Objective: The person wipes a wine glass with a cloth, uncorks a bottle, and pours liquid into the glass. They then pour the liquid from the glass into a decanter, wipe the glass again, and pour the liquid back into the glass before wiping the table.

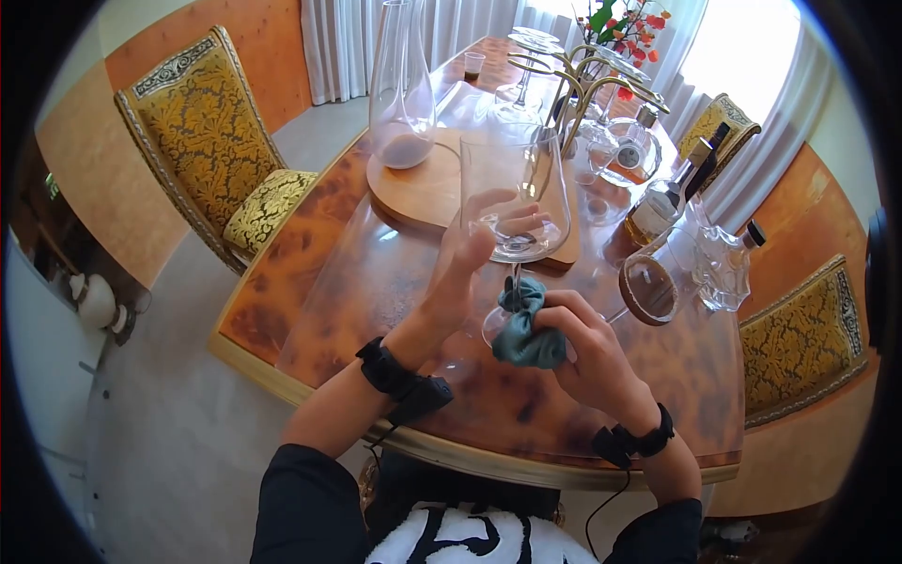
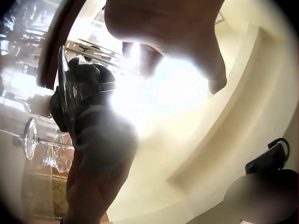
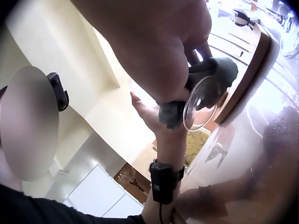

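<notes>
A large clear wine glass (image 1: 515, 169) stands upright in the air, close over the near part of the table. My left hand (image 1: 460, 268) holds its bowl, with the fingers round the far side, showing through the glass, and the thumb by the left side. My right hand (image 1: 587, 343) grips a dark green cloth (image 1: 526, 338) bunched round the stem, just above the foot. In the right wrist view the round foot (image 3: 192, 112) overlaps the cloth (image 3: 224, 72). Glare hides the bowl in the left wrist view, where the foot (image 2: 64, 93) shows edge-on.
A glass decanter (image 1: 402, 122) with a little dark liquid stands on a round wooden board (image 1: 423, 193). Right of it are a brass glass holder (image 1: 583, 89), bottles (image 1: 655, 211) and a tilted wine glass (image 1: 648, 287). Patterned chairs (image 1: 202, 132) flank the glossy table (image 1: 319, 273).
</notes>
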`<control>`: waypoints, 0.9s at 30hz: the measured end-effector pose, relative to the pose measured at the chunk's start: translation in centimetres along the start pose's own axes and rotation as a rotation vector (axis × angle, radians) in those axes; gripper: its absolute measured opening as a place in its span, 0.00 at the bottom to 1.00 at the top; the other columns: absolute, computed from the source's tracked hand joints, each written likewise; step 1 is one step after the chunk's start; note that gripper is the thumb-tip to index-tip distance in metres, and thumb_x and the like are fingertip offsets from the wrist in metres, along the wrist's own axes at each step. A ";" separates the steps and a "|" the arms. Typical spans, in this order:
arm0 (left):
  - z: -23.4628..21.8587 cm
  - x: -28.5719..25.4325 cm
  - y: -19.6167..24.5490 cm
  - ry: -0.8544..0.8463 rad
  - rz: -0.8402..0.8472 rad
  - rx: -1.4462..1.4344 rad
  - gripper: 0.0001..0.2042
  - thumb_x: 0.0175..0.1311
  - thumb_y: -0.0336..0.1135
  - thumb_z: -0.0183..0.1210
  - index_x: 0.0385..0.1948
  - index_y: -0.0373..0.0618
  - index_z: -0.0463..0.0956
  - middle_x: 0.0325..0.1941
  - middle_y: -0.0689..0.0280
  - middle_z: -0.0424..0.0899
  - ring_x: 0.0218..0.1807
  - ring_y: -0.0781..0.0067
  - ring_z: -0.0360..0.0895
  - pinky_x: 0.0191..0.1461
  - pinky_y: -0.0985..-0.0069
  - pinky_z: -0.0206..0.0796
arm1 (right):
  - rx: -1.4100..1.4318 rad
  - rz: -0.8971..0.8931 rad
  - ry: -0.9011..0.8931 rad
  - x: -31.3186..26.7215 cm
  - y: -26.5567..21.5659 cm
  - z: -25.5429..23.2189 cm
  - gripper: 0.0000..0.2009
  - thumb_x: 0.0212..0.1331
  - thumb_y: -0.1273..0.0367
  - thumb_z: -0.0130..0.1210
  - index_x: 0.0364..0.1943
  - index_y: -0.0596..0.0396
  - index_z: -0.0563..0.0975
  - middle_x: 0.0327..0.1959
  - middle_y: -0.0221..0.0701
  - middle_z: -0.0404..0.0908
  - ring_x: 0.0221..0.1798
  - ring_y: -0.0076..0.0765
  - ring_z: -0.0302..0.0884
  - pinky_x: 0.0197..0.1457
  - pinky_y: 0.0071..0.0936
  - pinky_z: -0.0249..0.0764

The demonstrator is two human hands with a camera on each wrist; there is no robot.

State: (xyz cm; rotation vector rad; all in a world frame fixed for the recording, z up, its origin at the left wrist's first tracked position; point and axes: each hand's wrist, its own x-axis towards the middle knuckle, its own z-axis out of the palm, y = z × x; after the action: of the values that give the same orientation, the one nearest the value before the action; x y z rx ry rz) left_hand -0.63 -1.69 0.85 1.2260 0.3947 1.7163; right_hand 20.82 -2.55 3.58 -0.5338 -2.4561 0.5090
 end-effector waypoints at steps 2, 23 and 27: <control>-0.6 0.1 0.3 -0.016 0.015 0.058 0.42 0.69 0.67 0.49 0.69 0.36 0.56 0.68 0.38 0.70 0.72 0.48 0.67 0.81 0.57 0.49 | -0.004 -0.009 0.024 -0.8 -0.2 0.0 0.19 0.47 0.80 0.63 0.46 0.56 0.75 0.50 0.43 0.76 0.52 0.59 0.76 0.54 0.43 0.74; 0.4 -0.2 1.3 0.075 0.074 0.134 0.50 0.57 0.76 0.52 0.67 0.34 0.58 0.62 0.37 0.77 0.69 0.42 0.72 0.76 0.55 0.58 | 1.887 0.724 0.303 -1.3 2.0 4.7 0.17 0.74 0.62 0.47 0.57 0.60 0.74 0.53 0.34 0.82 0.58 0.31 0.79 0.62 0.32 0.76; 0.2 -0.1 1.5 0.025 0.065 0.086 0.48 0.56 0.71 0.61 0.68 0.38 0.58 0.63 0.39 0.76 0.64 0.53 0.75 0.72 0.60 0.64 | 1.503 0.791 0.272 -1.4 1.2 4.5 0.16 0.71 0.64 0.55 0.56 0.59 0.75 0.50 0.32 0.83 0.55 0.31 0.80 0.60 0.30 0.76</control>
State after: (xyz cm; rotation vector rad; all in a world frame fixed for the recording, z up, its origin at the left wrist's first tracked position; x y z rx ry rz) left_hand -1.24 -2.55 1.89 1.2922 0.4522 1.7874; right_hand 19.52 -3.28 -1.02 -0.7324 -0.9513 2.0802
